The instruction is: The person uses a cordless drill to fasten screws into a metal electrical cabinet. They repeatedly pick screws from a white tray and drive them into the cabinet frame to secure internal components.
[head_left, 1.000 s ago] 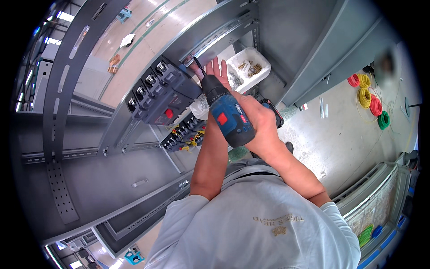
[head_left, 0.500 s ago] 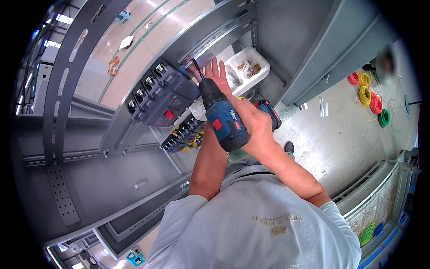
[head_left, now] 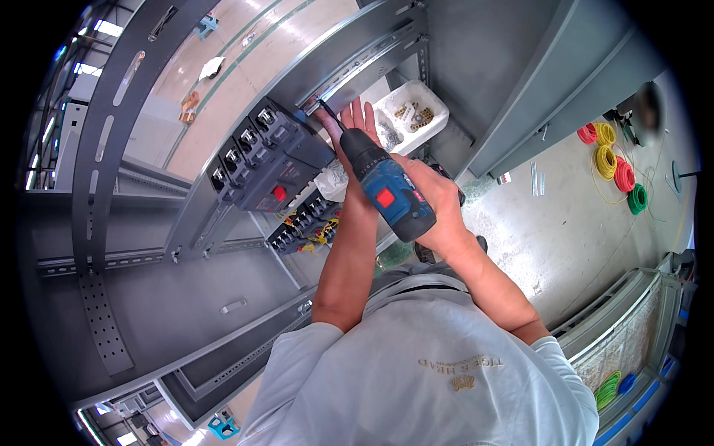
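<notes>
My right hand [head_left: 435, 189] is closed round the grip of a blue and black cordless drill [head_left: 394, 195]. The drill's long bit [head_left: 331, 113] reaches up and left to a slotted metal rail [head_left: 357, 73]. Beneath the drill comes my left hand [head_left: 358, 123], with several fingers stretched out and apart. Its thumb side lies close to the bit's tip at the rail; whether anything small sits there is hidden. Just left of that hand is a dark grey circuit breaker [head_left: 279, 163] with a red switch.
A white foam tray [head_left: 439, 123] of small metal parts stands right of my left hand. Grey cabinet frame members [head_left: 104, 134] surround the work. A smaller breaker [head_left: 301, 223] with yellow wires sits below. Coloured wire coils [head_left: 623, 175] lie on the floor at right.
The drill's body has swung down and right with my right hand, and its bit has tilted. My left hand stays near the rail.
</notes>
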Demonstrator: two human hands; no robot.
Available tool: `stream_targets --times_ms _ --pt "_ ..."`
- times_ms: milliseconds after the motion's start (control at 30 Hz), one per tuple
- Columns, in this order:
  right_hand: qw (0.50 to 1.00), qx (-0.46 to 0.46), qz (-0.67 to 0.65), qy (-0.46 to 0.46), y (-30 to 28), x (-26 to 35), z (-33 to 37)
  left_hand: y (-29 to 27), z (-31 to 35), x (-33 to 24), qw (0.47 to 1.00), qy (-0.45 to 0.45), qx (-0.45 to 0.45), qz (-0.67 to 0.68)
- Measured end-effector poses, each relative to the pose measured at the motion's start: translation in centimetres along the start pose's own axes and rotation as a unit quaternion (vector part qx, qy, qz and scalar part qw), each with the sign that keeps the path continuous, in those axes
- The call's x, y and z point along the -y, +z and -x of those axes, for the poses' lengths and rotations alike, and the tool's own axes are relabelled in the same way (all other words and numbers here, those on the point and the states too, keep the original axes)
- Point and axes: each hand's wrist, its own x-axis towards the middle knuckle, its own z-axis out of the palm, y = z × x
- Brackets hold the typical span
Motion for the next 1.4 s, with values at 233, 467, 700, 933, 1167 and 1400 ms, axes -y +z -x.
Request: stream_targets --times_ms 233,467,700,933,1167,1400 --pt "1.000 0.017 0.011 -0.020 -0.2 -1.0 0.0 -0.2 0.0 0.0 1.000 0.002 0.003 -0.005" --pt "0.999 0.029 0.020 -0.028 -1.0 -0.7 -0.8 0.4 0.3 -0.1 1.000 0.012 -0.010 0.001" --pt "0.992 0.052 0.090 -0.075 -2.1 -0.7 -1.6 0.4 0.1 0.0 1.000 0.003 -0.003 0.018" --pt "0.975 0.090 0.166 -0.114 -3.1 -0.9 -2.3 0.4 0.1 -0.2 0.998 -0.006 -0.031 0.059" --pt "0.976 0.098 0.163 -0.105 -3.5 -0.1 -2.7 -0.7 -0.5 0.0 0.995 0.000 -0.014 0.101" --pt "0.994 0.034 0.085 -0.062 -0.9 -2.2 -0.3 -0.5 -1.5 0.5 0.995 0.033 0.025 0.086"
